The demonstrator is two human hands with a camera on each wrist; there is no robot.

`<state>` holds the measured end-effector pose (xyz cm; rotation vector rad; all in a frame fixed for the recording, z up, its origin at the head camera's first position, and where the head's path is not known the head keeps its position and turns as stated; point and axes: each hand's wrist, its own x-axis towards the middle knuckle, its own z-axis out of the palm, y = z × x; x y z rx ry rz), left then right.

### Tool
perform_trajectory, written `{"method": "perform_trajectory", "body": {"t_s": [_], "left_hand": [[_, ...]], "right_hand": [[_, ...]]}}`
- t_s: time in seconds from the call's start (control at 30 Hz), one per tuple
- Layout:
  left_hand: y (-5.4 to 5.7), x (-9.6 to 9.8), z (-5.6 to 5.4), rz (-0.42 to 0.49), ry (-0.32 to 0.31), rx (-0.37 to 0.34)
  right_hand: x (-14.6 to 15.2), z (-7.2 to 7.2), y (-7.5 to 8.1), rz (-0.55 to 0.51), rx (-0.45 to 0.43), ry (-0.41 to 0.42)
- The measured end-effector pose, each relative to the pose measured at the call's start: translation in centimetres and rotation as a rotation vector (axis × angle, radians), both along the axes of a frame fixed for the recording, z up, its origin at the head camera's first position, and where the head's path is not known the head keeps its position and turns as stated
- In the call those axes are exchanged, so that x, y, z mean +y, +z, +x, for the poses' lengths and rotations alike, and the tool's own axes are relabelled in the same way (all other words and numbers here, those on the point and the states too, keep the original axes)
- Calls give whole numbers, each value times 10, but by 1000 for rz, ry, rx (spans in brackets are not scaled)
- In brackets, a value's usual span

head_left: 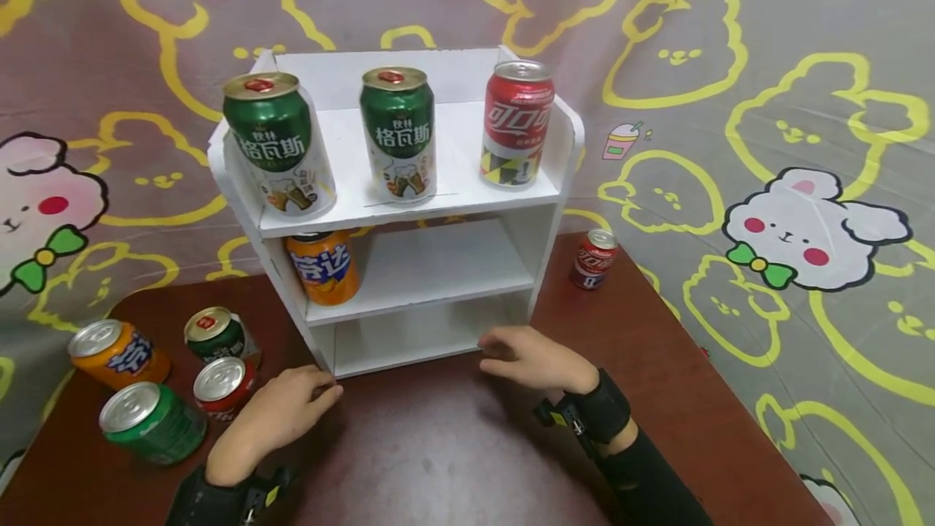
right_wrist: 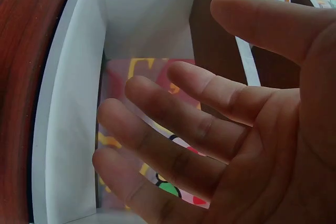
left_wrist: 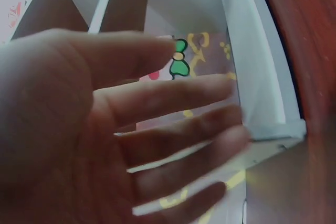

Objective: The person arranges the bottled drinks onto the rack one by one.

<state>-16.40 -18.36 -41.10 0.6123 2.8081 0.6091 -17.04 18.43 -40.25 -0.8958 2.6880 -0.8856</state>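
My left hand [head_left: 281,412] hovers by the lower left corner of a white three-tier shelf [head_left: 445,262], its fingers spread and holding nothing. At the lower right corner of the shelf, my right hand [head_left: 536,360] has its fingers loosely extended, also holding nothing. In the wrist views both palms, left [left_wrist: 68,108] and right [right_wrist: 262,145], face the bottom compartment. The top tier carries two green-and-white kvass cans [head_left: 281,144] and a red cola can [head_left: 517,124]. An orange Fanta can [head_left: 323,266] stands at the left end of the middle tier.
Left of the shelf on the dark red table [head_left: 438,461] are an orange can [head_left: 120,354], a green can [head_left: 153,422], a red can [head_left: 225,388] and a green-and-gold can [head_left: 221,337]. A small red can [head_left: 594,258] stands to the right. Patterned cloth [head_left: 657,88] hangs behind.
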Motion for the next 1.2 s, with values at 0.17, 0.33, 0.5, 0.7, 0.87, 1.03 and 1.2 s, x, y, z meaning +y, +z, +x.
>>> {"method": "perform_trajectory", "body": {"t_s": [0.17, 0.33, 0.5, 0.7, 0.87, 1.03, 1.2], "left_hand": [[-2, -10, 4, 83, 108, 251], [-10, -20, 10, 177, 183, 648], [-10, -31, 6, 189, 206, 837], [-17, -44, 5, 132, 353, 820], [-19, -46, 5, 205, 510, 688], [-19, -47, 6, 339, 614, 598], [-20, -51, 10, 404, 698, 486]], "right_hand": [[2, 0, -4, 10, -11, 10], [7, 1, -8, 21, -28, 18], [8, -1, -10, 3, -19, 27], [10, -1, -12, -2, -31, 27], [13, -1, -13, 21, -27, 18], [16, 0, -15, 15, -50, 16], [19, -1, -17, -3, -69, 24]]}}
